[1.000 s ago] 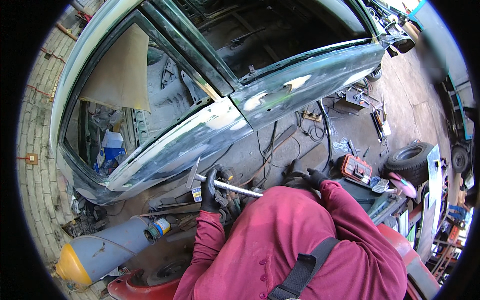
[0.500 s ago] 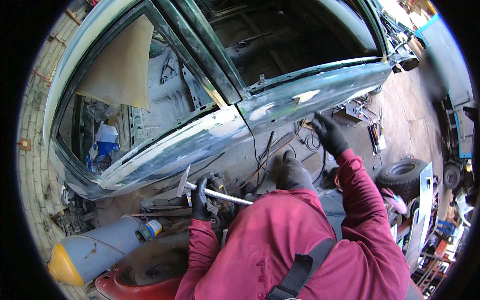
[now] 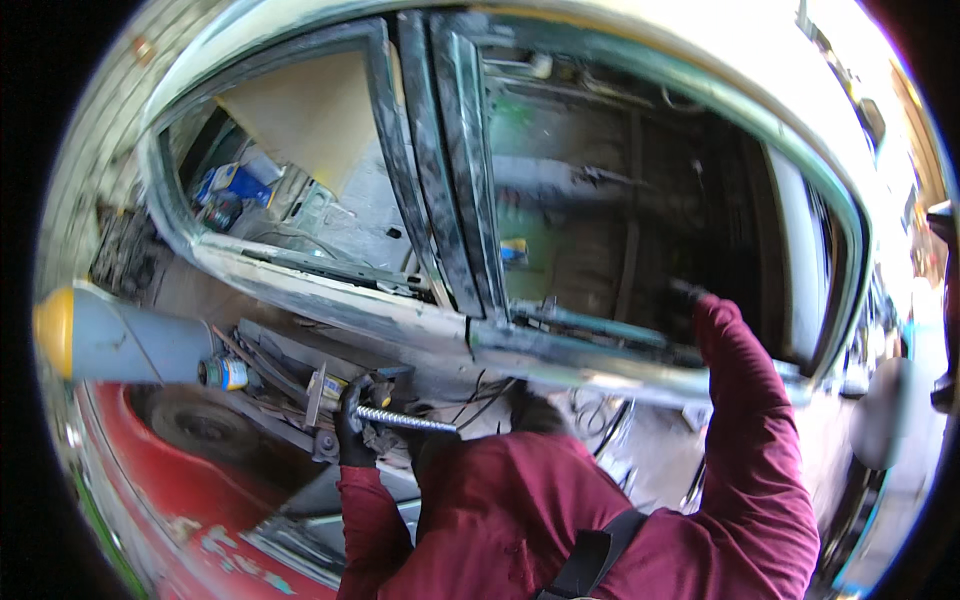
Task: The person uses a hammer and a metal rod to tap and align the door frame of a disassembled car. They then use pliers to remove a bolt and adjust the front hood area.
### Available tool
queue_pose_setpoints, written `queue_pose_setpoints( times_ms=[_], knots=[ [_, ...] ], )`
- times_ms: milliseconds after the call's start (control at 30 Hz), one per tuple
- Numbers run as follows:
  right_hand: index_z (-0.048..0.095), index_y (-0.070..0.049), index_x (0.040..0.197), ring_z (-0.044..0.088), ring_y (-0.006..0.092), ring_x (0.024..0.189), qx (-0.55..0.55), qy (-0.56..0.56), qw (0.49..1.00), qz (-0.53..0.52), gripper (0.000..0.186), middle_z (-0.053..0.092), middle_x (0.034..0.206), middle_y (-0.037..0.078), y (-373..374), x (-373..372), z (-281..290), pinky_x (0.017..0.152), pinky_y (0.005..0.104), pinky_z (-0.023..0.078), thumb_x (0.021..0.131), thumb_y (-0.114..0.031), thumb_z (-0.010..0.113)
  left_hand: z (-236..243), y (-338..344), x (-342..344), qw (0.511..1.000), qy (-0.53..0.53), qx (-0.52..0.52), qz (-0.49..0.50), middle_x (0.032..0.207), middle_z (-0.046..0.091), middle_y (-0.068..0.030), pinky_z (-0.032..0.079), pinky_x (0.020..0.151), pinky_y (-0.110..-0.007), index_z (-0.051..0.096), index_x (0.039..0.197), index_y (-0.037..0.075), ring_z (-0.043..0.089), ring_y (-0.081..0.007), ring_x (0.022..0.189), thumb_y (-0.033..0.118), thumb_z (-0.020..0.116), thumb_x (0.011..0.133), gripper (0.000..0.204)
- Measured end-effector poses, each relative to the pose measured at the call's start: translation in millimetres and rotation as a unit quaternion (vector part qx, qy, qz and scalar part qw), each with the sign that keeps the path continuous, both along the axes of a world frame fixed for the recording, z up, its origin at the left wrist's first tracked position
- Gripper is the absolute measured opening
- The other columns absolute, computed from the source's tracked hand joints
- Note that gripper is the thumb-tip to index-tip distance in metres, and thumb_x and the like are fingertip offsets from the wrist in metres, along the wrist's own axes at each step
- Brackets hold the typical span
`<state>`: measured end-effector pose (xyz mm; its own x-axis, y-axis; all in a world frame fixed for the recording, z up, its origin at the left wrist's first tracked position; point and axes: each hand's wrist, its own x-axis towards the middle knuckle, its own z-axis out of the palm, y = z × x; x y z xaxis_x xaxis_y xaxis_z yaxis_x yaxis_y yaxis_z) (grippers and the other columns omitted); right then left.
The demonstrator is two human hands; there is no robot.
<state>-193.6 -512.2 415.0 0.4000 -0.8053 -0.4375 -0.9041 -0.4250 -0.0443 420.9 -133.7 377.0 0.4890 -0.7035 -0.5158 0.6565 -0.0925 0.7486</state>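
Observation:
My left hand (image 3: 353, 415), in a black glove, grips a hammer (image 3: 405, 418) with a silver handle and a flat metal head, held low in front of my torso. My right hand (image 3: 690, 295), also gloved, is up at the right window opening of a car body (image 3: 350, 315) with patchy green, white and filler-coloured panels; it blends into the dark interior, so I cannot make out its fingers or whether it touches anything. Through the left opening show a beige panel (image 3: 300, 110) and blue boxes (image 3: 235, 182).
A grey, yellow-topped gas cylinder (image 3: 135, 335) lies at the left beside a small can (image 3: 222, 372). Below it are red bodywork (image 3: 175, 480) and a wheel. Loose metal pieces and cables lie under the doors. A brick surface runs along the far left.
The view has swung, bringing the car lower and more head-on. My right arm has risen from beside my torso to the right window opening. The hammer is still in my left hand.

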Motion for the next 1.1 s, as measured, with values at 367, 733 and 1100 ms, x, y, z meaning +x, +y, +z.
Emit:
queue_pose_setpoints(
  times_ms=[367,733,1100],
  knots=[
    [0.069,-0.011,0.134,0.065,0.0248,0.105,0.39,0.137,0.911,0.002,0.042,0.07,0.124,0.01,-16,-18,-105,0.095,0.0391,0.055,0.103,-0.039,0.063,-11,74,-111,0.988,-0.072,0.046,0.125,0.091,0.067,-0.0076,0.055,0.059,-0.029,0.068,0.111,0.005,0.063,-0.0166,0.073,0.034,0.057,0.107,0.031],
    [0.067,-0.015,0.139,0.064,0.0189,0.097,0.555,-0.094,0.826,0.014,0.052,0.07,0.122,0.005,21,127,-229,0.089,0.0383,0.056,0.103,-0.052,0.063,-7,107,-133,0.98,-0.193,-0.044,0.016,0.111,0.06,-0.0077,0.058,0.067,-0.034,0.053,0.148,0.01,0.058,-0.0168,0.082,0.024,0.071,0.098,0.055],
    [0.06,-0.012,0.151,0.061,0.0166,0.12,0.594,-0.199,0.779,-0.043,0.049,0.065,0.143,0.004,-5,155,-179,0.105,0.0361,0.049,0.108,-0.037,0.059,12,98,-132,0.981,-0.175,0.074,0.022,0.088,0.057,-0.0001,0.062,0.058,-0.036,0.057,0.106,0.01,0.061,-0.0124,0.07,0.04,0.063,0.105,0.03]
  ],
)
